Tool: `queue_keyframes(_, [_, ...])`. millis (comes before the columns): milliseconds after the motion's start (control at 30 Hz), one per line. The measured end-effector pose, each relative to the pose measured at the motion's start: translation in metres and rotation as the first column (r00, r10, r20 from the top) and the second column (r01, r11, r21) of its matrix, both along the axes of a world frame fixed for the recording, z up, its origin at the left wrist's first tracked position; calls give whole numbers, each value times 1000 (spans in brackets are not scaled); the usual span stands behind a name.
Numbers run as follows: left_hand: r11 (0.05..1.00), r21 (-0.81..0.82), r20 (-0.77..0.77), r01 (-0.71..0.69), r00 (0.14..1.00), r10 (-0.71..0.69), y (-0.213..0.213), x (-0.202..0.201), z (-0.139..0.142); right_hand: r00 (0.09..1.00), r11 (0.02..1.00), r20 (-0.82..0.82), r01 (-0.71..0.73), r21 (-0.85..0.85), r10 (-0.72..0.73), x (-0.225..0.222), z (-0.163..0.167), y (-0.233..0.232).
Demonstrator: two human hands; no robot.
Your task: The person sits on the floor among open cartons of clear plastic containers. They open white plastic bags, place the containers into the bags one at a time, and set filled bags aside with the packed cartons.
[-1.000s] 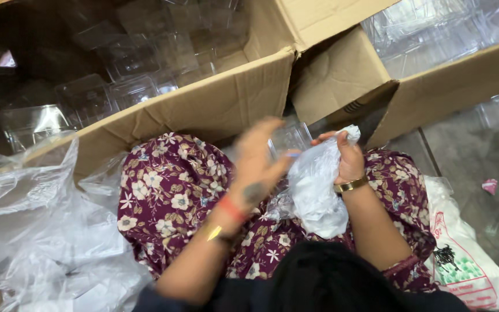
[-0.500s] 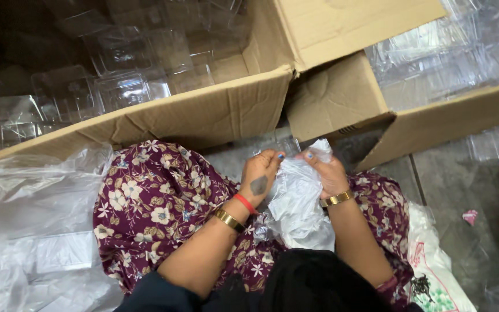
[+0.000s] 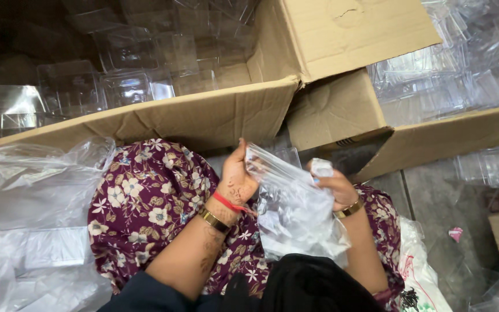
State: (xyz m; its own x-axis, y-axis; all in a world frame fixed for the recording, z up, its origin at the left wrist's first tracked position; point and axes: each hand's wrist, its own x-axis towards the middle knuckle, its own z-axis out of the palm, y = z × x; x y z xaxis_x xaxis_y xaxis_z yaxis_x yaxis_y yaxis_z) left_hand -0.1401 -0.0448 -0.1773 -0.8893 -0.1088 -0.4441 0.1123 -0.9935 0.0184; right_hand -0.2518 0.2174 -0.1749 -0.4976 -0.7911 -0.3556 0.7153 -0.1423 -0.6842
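My left hand (image 3: 237, 176) and my right hand (image 3: 333, 186) both grip a clear plastic bag (image 3: 293, 211) held over my lap, which is covered in purple floral cloth (image 3: 145, 202). The left hand pinches the bag's top left edge. The right hand holds its top right corner, where a small white piece (image 3: 321, 168) shows between the fingers. The bag hangs down crumpled between my wrists. What is inside the bag is hard to make out.
A big cardboard box (image 3: 192, 118) in front of me holds several clear plastic containers (image 3: 125, 69). A second box (image 3: 451, 124) at the right holds more. Loose plastic bags (image 3: 36, 231) lie at my left, and a printed bag (image 3: 423, 277) lies at my right.
My hands have spread apart, drawing the bag open and flatter. The left hand moved from beside the bag to gripping its top edge. The view drifted slightly.
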Motion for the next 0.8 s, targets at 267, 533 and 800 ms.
queue_keyframes(267, [668,-709,490,228,840,234,38,-15,-52,469,686,-876,603,407,107,10,17,-77])
queue_keyframes(533, [679,-717,302,158,948,98,27,-2,-14,618,775,-774,552,307,-133,41,53,-62])
queue_keyframes(800, [-23,-952,282,306,903,323,24,-11,-15,811,868,-586,293,401,-3,28,43,-80])
